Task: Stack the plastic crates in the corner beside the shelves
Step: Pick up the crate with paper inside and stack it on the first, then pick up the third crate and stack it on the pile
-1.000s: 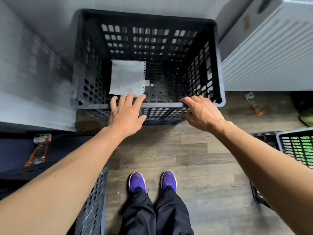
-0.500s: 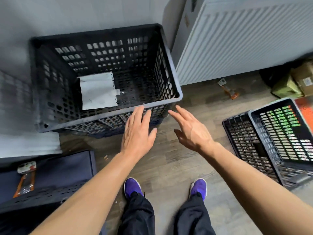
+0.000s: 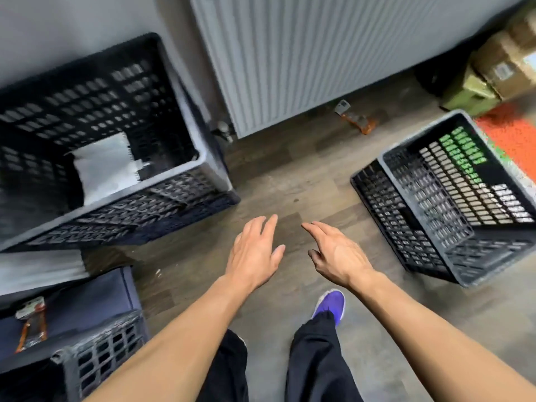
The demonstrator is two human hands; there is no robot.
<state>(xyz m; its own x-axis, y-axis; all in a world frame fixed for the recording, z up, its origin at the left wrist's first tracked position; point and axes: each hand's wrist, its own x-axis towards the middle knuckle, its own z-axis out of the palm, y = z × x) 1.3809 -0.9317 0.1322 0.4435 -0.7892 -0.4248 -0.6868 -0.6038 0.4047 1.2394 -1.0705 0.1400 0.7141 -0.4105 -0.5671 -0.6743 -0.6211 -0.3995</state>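
Note:
A stack of black perforated crates (image 3: 203, 158) stands at the left against the grey wall, with a white sheet of paper (image 3: 107, 166) lying inside the top one. Two more black crates (image 3: 406, 198), one nested in the other, sit tilted on the floor at the right. My left hand (image 3: 255, 253) and my right hand (image 3: 336, 253) hover over the wooden floor between the two groups, fingers straight, holding nothing and touching no crate.
A white radiator (image 3: 304, 53) runs along the back wall, with a small orange tool (image 3: 355, 118) on the floor below it. Cardboard boxes (image 3: 504, 62) and an orange mat (image 3: 513, 134) lie at the far right. Another crate (image 3: 101, 352) and a dark blue box (image 3: 81, 303) are at the bottom left.
Both hands let go of the rim of the left crate stack and pulled back. My view swung right, bringing the nested crates on the floor into sight.

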